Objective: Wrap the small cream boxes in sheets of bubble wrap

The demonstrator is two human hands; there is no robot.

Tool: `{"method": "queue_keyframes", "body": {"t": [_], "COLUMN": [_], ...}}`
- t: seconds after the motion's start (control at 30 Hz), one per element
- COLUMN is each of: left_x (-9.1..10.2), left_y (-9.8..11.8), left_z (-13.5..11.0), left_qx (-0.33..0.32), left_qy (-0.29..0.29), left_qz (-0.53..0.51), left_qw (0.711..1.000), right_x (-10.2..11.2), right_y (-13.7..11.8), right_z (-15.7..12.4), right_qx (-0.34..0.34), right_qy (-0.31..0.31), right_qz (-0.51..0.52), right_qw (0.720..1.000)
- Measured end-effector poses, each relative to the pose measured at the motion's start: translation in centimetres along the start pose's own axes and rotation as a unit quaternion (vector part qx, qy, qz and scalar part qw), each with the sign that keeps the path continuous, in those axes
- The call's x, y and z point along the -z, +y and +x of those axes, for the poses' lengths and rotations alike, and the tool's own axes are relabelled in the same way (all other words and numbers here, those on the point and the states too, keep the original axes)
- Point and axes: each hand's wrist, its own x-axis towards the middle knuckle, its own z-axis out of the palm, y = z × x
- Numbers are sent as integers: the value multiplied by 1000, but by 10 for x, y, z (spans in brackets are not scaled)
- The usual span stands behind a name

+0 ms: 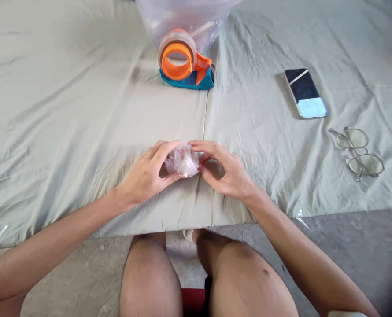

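Observation:
A small crumpled bundle of clear plastic wrap sits at the front of the cloth-covered table, between my two hands. My left hand curls around its left side, fingers over the top and thumb along the near edge. From the right, my right hand closes on the bundle with its fingertips and thumb. A faint reddish mark shows through the plastic; what is inside, if anything, I cannot make out.
An orange and blue tape dispenser stands farther back, before a translucent plastic bag. To the right lie a phone and a pair of glasses. The wrinkled pale green tablecloth ends just above my knees.

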Motion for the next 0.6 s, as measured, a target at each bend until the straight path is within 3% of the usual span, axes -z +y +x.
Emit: {"method": "queue_keyframes", "body": {"t": [0.13, 0.27, 0.4, 0.6], "left_x": [8, 8, 1, -2], "left_y": [-2, 1, 2, -2], "left_z": [5, 6, 6, 5], "left_qx": [-67, -42, -13, -25], "left_qy": [-19, -42, -25, -19], "left_qz": [45, -4, -14, -11], "left_qw": [997, 998, 1000, 999], "right_x": [2, 5, 5, 4], "right_y": [1, 0, 1, 2], "right_z": [-1, -1, 0, 0], "right_qx": [23, 20, 13, 11], "right_qy": [-11, -36, -39, -40], "right_qz": [-8, -30, -18, -19], "right_qw": [1000, 999, 999, 999]}}
